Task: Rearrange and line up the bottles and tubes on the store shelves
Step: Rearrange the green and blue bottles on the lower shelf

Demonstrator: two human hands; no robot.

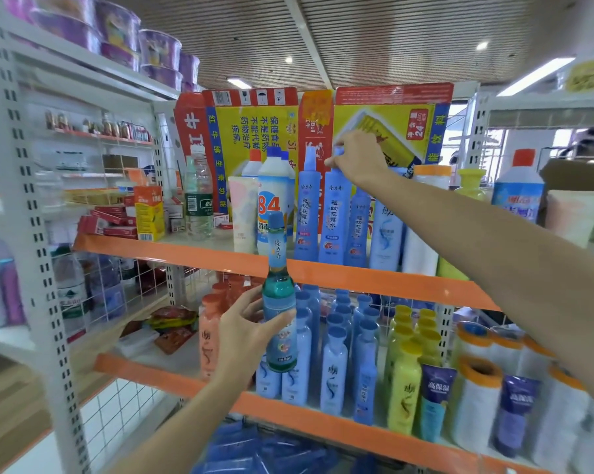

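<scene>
We see the right hand (357, 159) raised to the upper shelf (357, 275), forearm running in from the right edge, fingers and thumb pinched round the cap of a tall blue spray bottle (335, 213). That bottle stands upright near the shelf's front edge, between two like blue bottles, just beside each.

The left hand (246, 331) is lower and nearer, arm coming up from the bottom of the view. Its fingers wrap the body of a green glass bottle (278, 302) with a blue cap, held upright in the air in front of the orange shelf edge, clear of both shelves.

Upper shelf, left to right: red cartons, a clear water bottle (198, 196), a pale tube (242, 213), a white "84" bottle (275, 203), the blue sprays, more white and blue bottles. A flattened printed carton (254, 131) stands behind them.

Lower shelf (323, 419): an orange bottle at left, rows of light blue bottles (333, 364), yellow bottles (405, 381), purple tubes (435, 398) and white rolls with orange ends to the right.
</scene>
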